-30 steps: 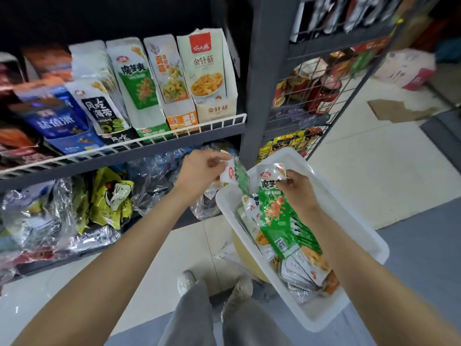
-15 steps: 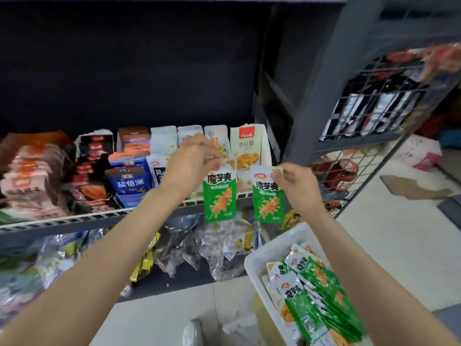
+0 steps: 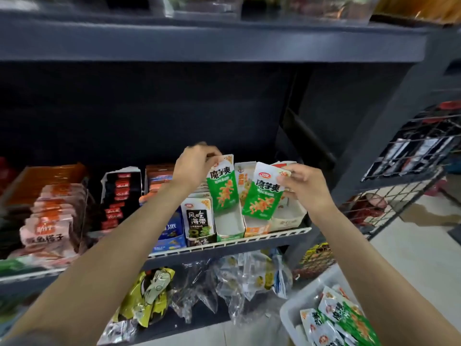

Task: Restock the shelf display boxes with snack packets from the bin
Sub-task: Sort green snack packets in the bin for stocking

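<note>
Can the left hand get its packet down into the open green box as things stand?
Probably yes. The left hand holds its green packet right above the green box, whose open top looks empty at the front. The right hand and its packet sit off to the side.

I hold two green-and-white snack packets by their top edges — one packet (image 3: 222, 184) hangs upright over the open white display box (image 3: 230, 224) on the shelf, the other packet (image 3: 262, 193) tilts just right of it. More green packets (image 3: 346, 320) lie heaped in the white bin (image 3: 290, 313) — lower right.
</note>
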The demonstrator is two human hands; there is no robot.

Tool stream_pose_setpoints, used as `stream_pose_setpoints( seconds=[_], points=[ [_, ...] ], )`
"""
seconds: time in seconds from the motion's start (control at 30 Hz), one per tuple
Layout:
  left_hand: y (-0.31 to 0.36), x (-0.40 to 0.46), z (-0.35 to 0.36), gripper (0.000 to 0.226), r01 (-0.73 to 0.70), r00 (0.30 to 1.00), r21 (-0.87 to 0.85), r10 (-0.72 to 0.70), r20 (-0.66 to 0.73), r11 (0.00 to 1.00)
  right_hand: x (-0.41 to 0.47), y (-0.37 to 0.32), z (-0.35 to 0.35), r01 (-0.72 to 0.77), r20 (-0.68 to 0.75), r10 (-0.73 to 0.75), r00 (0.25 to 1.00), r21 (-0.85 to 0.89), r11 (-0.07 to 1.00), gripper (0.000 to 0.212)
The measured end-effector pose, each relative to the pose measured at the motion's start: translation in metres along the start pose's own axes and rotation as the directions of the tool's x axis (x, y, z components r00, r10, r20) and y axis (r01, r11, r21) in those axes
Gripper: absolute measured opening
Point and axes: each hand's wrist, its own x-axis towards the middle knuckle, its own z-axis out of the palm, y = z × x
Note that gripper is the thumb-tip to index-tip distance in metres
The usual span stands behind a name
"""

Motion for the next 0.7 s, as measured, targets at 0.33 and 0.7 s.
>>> stream_pose_setpoints(
  seconds=[0.33,0.7],
  points=[
    [-0.019,0.024,0.037,0.020,0.040,0.984,0.017,-0.042,0.175,0.999,0.016,-0.002,0.028,0.035,0.012,-0.035,0.999,-0.020,0.999,0.022],
    [-0.044,0.034,0.034,0.040,-0.114,0.960,0.184,0.061,0.273,0.976,0.047,0.002,0.064,0.059,0.113,-0.048,0.992,-0.093,0.994,0.013]
  ],
)
